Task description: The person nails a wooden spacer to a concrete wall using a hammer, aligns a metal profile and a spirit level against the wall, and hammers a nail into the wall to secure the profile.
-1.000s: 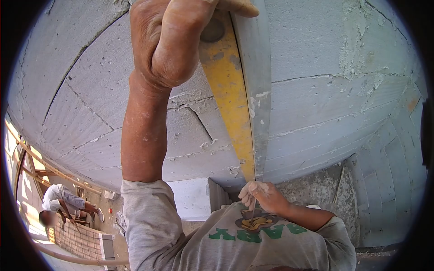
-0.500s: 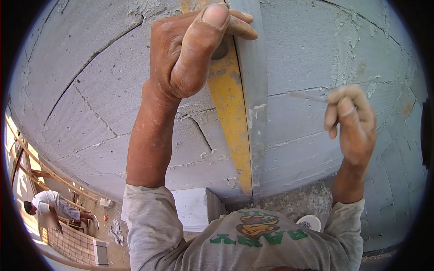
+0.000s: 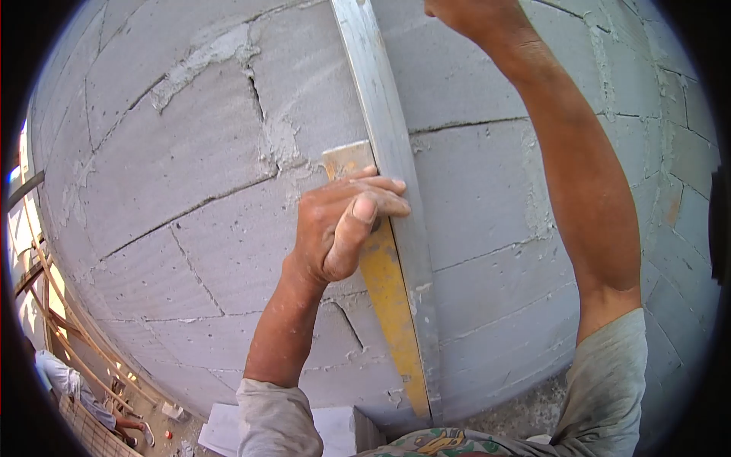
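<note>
Left hand (image 3: 335,228): fingers curled closed over the yellow level (image 3: 387,289), fingertips reaching onto the metal straightedge (image 3: 387,122). The level stands along the straightedge's left side, in front of the block wall (image 3: 183,266), its narrow end toward the wall's bottom edge. Change noted: my right hand (image 3: 474,17) has risen from beside the straightedge to the top of the view; its fingers are cut off, so I cannot tell its grip or contents. The level's upper end is now visible. In my judgement, steadying the level rests with my left hand alone.
</note>
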`<state>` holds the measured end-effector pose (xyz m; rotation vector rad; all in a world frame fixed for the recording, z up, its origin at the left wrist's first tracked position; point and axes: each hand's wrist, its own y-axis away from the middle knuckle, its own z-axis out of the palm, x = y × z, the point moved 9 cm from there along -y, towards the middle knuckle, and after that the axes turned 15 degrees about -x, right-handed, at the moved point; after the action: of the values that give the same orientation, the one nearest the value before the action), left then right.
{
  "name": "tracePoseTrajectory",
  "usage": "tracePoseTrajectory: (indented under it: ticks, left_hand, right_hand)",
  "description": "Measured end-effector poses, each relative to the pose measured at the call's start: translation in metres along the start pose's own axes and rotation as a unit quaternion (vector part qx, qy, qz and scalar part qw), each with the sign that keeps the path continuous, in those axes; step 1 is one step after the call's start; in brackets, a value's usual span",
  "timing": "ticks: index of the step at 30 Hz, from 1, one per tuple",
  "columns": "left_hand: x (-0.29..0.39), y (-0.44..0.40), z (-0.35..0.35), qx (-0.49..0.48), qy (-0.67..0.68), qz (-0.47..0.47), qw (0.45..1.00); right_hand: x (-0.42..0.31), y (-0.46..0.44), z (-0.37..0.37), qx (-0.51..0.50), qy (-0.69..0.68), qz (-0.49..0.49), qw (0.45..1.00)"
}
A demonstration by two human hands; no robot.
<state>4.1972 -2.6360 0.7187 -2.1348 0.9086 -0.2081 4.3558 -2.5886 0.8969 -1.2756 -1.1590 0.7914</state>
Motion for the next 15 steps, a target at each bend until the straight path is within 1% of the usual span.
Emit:
tracePoseTrajectory:
  ticks: [1, 2, 5, 6, 7, 8, 10, 11, 13, 14, 15]
  left_hand:
    - [0.001, 0.000, 0.000, 0.001, 0.006, -0.003, 1.000]
    - [0.001, 0.000, -0.001, 0.002, 0.013, -0.009, 1.000]
    - [0.001, 0.000, -0.002, 0.008, 0.015, 0.019, 1.000]
    - [0.000, 0.000, -0.002, 0.010, 0.029, 0.010, 0.999]
    - [0.000, 0.001, -0.002, 0.015, 0.030, 0.014, 0.999]
    - [-0.001, 0.001, -0.001, 0.020, 0.032, 0.018, 0.999]
    - [-0.001, 0.002, -0.002, 0.025, 0.035, 0.021, 0.999]
    - [-0.001, 0.002, -0.002, 0.027, 0.037, 0.022, 0.999]
    - [-0.001, 0.001, -0.003, 0.031, 0.036, 0.027, 0.999]
    - [-0.001, 0.001, -0.003, 0.032, 0.036, 0.028, 0.998]
    - [0.000, 0.001, -0.003, 0.033, 0.032, 0.032, 0.998]
  right_hand:
    - [0.004, -0.013, 0.005, -0.004, 0.024, 0.017, 1.000]
    - [0.003, -0.026, 0.008, -0.008, 0.050, 0.013, 0.999]
    - [0.004, -0.057, 0.021, -0.032, 0.119, 0.018, 0.992]
    - [0.009, -0.065, 0.027, -0.045, 0.141, 0.024, 0.989]
    - [0.005, -0.074, 0.037, -0.050, 0.253, -0.020, 0.966]
    - [-0.005, -0.079, 0.045, -0.055, 0.361, -0.063, 0.929]
    - [0.013, -0.089, 0.029, 0.019, 0.193, 0.021, 0.981]
    - [0.020, -0.090, 0.021, 0.054, 0.106, 0.064, 0.991]
    - [0.022, -0.092, 0.028, -0.072, -0.002, 0.159, 0.985]
    - [0.026, -0.088, 0.038, -0.135, -0.057, 0.206, 0.967]
    - [0.036, -0.095, 0.048, -0.168, -0.046, 0.212, 0.962]
